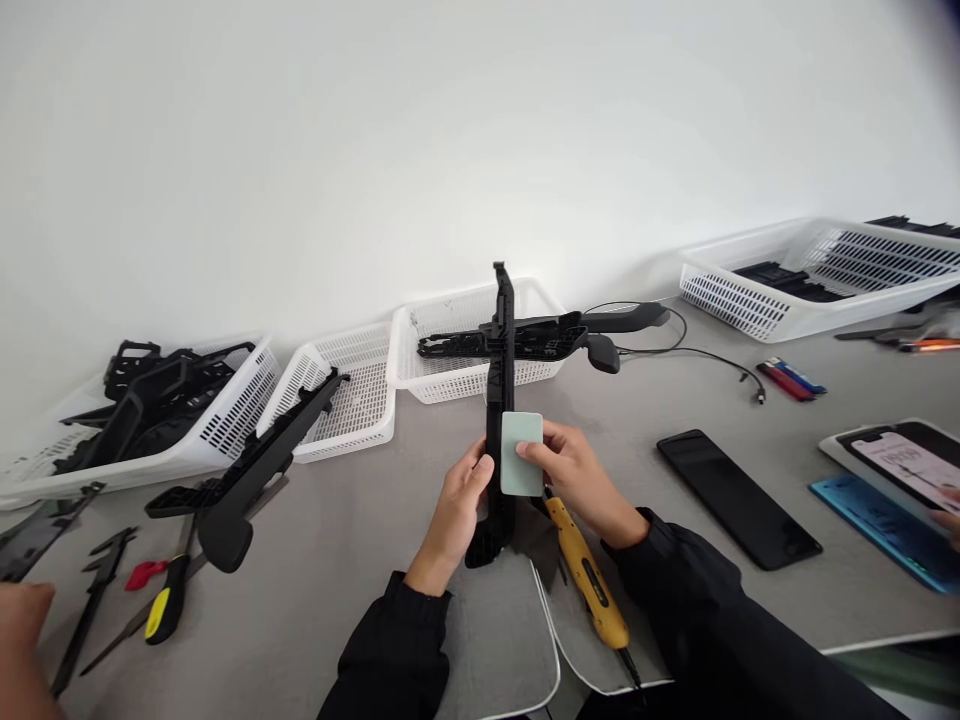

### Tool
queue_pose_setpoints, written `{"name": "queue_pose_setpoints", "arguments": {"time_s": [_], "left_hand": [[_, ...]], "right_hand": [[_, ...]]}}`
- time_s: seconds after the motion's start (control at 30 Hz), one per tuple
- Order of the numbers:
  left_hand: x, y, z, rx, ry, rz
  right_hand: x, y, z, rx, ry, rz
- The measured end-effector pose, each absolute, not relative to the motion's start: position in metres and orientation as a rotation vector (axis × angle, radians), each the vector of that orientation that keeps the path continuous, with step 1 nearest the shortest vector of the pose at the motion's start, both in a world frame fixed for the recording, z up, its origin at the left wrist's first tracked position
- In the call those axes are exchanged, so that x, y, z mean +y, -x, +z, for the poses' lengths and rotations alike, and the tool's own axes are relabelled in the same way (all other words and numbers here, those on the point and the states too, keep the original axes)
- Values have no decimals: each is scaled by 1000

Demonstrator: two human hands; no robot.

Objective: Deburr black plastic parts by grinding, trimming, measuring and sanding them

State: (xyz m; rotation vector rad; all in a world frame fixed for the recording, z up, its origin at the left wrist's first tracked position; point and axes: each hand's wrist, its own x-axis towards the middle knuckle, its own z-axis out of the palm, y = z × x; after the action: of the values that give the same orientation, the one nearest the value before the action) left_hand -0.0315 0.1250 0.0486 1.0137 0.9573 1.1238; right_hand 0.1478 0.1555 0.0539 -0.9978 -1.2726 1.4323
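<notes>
My left hand (pixel 457 510) is closed around the lower part of a long black plastic part (pixel 504 370), which stands upright in front of me. Between the fingers and thumb of my right hand (pixel 581 475) is a pale green rectangular pad (pixel 521 455) with rounded corners. The pad lies against or just beside the right edge of the black part; I cannot tell if they touch. Below my right hand, a yellow corded handheld power tool (pixel 589 575) lies on the table.
White baskets (pixel 360 430) line the wall, several holding black parts. At left are a black-and-yellow screwdriver (pixel 169 600), a caliper (pixel 97 590) and another person's hand (pixel 26 610). To the right lie a black phone (pixel 739 498), a blue phone-shaped panel (pixel 885 530) and a person's fingers (pixel 951 515).
</notes>
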Motion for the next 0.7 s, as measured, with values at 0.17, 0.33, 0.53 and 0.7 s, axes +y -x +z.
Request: {"name": "queue_pose_setpoints", "arguments": {"time_s": [0.17, 0.33, 0.53, 0.7], "left_hand": [[122, 26, 54, 961, -1078, 972], [121, 21, 48, 1080, -1113, 991], [125, 23, 47, 1124, -1072, 1156], [127, 25, 45, 1138, -1026, 1230]], "right_hand": [[162, -154, 47, -1137, 1033, 1335], [162, -155, 50, -1109, 1047, 1134], [155, -153, 52, -1304, 1048, 1060], [152, -148, 47, -1556, 1031, 1038]]}}
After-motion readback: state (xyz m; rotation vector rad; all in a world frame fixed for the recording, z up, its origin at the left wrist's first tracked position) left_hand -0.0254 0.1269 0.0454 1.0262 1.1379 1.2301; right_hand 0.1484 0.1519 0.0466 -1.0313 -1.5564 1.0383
